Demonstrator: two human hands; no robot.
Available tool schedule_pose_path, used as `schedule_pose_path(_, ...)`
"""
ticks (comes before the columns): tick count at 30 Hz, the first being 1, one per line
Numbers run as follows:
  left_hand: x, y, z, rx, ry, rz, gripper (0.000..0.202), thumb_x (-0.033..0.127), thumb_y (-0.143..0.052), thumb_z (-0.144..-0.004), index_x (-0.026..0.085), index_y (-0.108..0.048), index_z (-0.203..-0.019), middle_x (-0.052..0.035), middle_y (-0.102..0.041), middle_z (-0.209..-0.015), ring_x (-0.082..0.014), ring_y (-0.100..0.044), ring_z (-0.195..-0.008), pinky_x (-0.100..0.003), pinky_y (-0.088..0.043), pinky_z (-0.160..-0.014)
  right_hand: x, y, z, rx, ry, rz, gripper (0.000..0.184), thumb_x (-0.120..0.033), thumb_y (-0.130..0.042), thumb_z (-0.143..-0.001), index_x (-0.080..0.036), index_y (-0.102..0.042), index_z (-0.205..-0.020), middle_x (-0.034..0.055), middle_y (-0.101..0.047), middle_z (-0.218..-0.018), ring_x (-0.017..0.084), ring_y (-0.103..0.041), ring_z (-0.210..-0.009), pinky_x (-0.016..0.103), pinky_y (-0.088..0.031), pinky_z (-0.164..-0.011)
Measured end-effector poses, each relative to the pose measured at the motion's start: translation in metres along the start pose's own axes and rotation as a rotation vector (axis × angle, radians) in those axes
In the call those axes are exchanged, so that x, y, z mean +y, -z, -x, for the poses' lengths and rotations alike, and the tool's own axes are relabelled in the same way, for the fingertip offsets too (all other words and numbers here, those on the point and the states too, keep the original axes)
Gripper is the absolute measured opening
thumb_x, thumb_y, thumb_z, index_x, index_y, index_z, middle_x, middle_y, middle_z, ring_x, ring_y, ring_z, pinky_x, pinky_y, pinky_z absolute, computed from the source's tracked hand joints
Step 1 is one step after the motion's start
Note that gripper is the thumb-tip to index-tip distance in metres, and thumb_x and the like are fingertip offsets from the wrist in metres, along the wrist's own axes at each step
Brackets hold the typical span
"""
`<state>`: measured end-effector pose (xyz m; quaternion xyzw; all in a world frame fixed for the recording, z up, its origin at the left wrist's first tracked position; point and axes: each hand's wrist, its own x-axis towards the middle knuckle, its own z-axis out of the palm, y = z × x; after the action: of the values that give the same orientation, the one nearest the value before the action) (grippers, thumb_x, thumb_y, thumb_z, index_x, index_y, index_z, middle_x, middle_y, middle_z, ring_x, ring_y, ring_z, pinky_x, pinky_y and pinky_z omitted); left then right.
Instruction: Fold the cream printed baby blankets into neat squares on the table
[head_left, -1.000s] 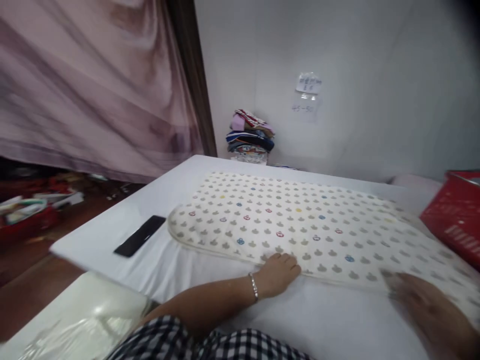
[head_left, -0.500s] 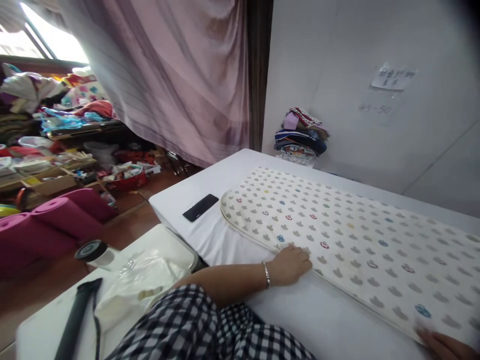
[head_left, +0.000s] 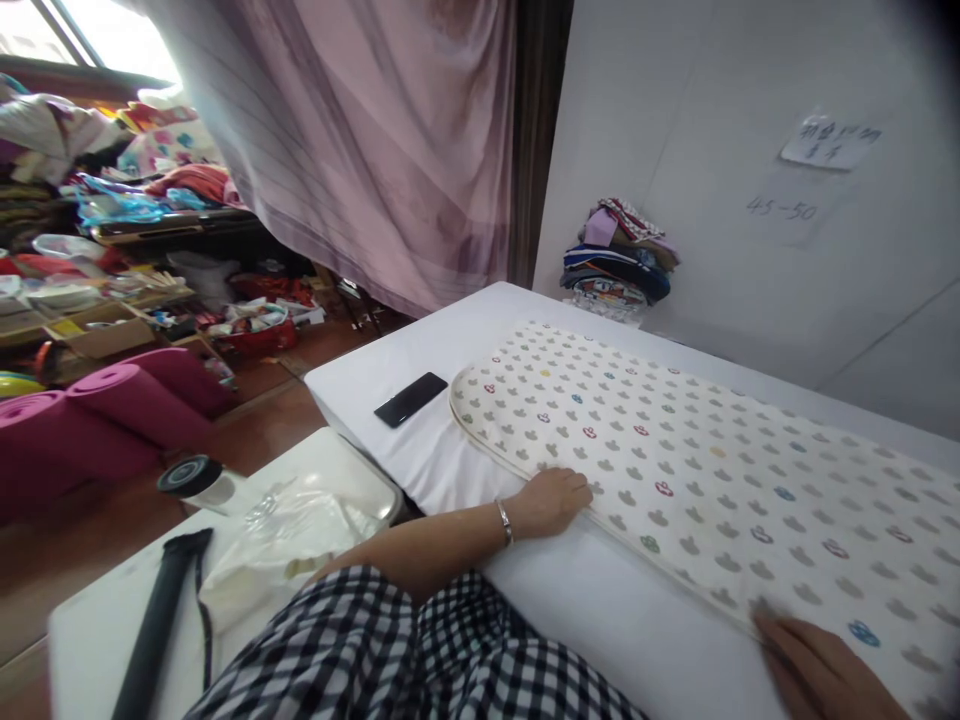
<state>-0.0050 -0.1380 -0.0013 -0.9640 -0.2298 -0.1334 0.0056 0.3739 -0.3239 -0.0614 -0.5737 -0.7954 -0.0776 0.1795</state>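
Observation:
A white blanket printed with grey rabbit heads and a few coloured ones lies spread on a white-covered table. At its near edge, my left hand rests with bent fingers closed over the hem; a silver bracelet circles that wrist. Farther right on the same edge is my right hand, its fingertips on the hem and smeared by motion. The blanket's far right part runs out of view.
A black phone lies left of the blanket. On a lower white table are a clear plastic bag, a black-lidded jar and a dark tube-like object. Folded cloths are stacked by the wall; pink rolls stand left.
My right hand has moved left along the blanket's near edge, closer to my left hand. My left hand has shifted slightly left along the hem. The camera view has turned a little.

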Motion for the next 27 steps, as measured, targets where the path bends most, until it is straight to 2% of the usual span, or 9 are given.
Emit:
schedule_pose_path(4, -0.02, 0.019, 0.016, 0.022, -0.037, 0.144, 0.023, 0.036, -0.045, -0.088, 0.017, -0.056, -0.097, -0.0073, -0.061, -0.095, -0.0174, -0.053, -0.088, -0.031, -0.041, -0.079, -0.032, 0.006, -0.036, 0.0, 0.09, 0.052, 0.036, -0.043, -0.05, -0.081, -0.022, -0.066, -0.105, 0.0092, -0.063, -0.105, 0.023, -0.062, -0.09, 0.034, -0.054, -0.075)
schedule_pose_path(9, -0.072, 0.049, 0.057, 0.043, 0.266, 0.112, 0.021, 0.018, -0.043, -0.087, 0.018, -0.058, -0.102, -0.0076, -0.061, -0.105, -0.0178, -0.054, -0.098, -0.032, -0.041, -0.086, -0.062, 0.001, -0.071, -0.006, 0.096, 0.023, 0.035, -0.045, -0.046, -0.085, -0.023, -0.066, -0.101, 0.0082, -0.064, -0.101, 0.021, -0.062, -0.089, 0.031, -0.053, -0.076)
schedule_pose_path(13, -0.102, 0.059, 0.084, -0.003, 0.361, 0.057, 0.021, 0.019, -0.049, -0.084, 0.019, -0.06, -0.102, -0.0064, -0.061, -0.108, -0.0188, -0.054, -0.101, -0.034, -0.04, -0.089, -0.095, -0.005, -0.112, -0.094, 0.09, -0.056, 0.031, -0.04, -0.042, -0.089, -0.023, -0.063, -0.103, 0.0077, -0.062, -0.103, 0.02, -0.059, -0.094, 0.031, -0.05, -0.079)
schedule_pose_path(17, -0.112, 0.057, 0.093, -0.03, 0.368, 0.024, 0.018, 0.02, -0.047, -0.087, 0.019, -0.062, -0.097, -0.0056, -0.063, -0.105, -0.0185, -0.055, -0.098, -0.033, -0.041, -0.087, -0.133, -0.011, -0.163, -0.17, 0.151, -0.166, 0.026, -0.029, -0.039, -0.091, -0.021, -0.06, -0.104, 0.007, -0.06, -0.1, 0.018, -0.056, -0.089, 0.031, -0.048, -0.078)
schedule_pose_path(20, -0.115, 0.055, 0.094, -0.043, 0.36, 0.011, 0.019, 0.022, -0.045, -0.088, 0.019, -0.062, -0.097, -0.006, -0.063, -0.106, -0.0178, -0.056, -0.098, -0.032, -0.041, -0.086, -0.158, -0.019, -0.193, -0.172, 0.184, -0.193, 0.023, -0.025, -0.04, -0.09, -0.02, -0.06, -0.101, 0.007, -0.059, -0.098, 0.019, -0.055, -0.088, 0.032, -0.047, -0.075)
schedule_pose_path(24, -0.119, 0.055, 0.098, -0.061, 0.349, -0.023, 0.022, 0.022, -0.043, -0.089, 0.018, -0.06, -0.101, -0.0071, -0.061, -0.11, -0.018, -0.056, -0.098, -0.032, -0.042, -0.085, -0.179, -0.033, -0.217, -0.179, 0.198, -0.176, 0.021, -0.024, -0.041, -0.09, -0.019, -0.059, -0.099, 0.0071, -0.057, -0.093, 0.02, -0.053, -0.086, 0.032, -0.046, -0.072)
schedule_pose_path(27, -0.122, 0.057, 0.102, -0.065, 0.335, -0.062, 0.026, 0.015, -0.038, -0.089, 0.019, -0.059, -0.104, -0.0071, -0.061, -0.11, -0.0174, -0.055, -0.097, -0.031, -0.042, -0.084, -0.188, -0.041, -0.225, -0.162, 0.207, -0.134, 0.02, -0.023, -0.041, -0.09, -0.019, -0.059, -0.098, 0.0074, -0.057, -0.092, 0.02, -0.052, -0.086, 0.032, -0.045, -0.071)
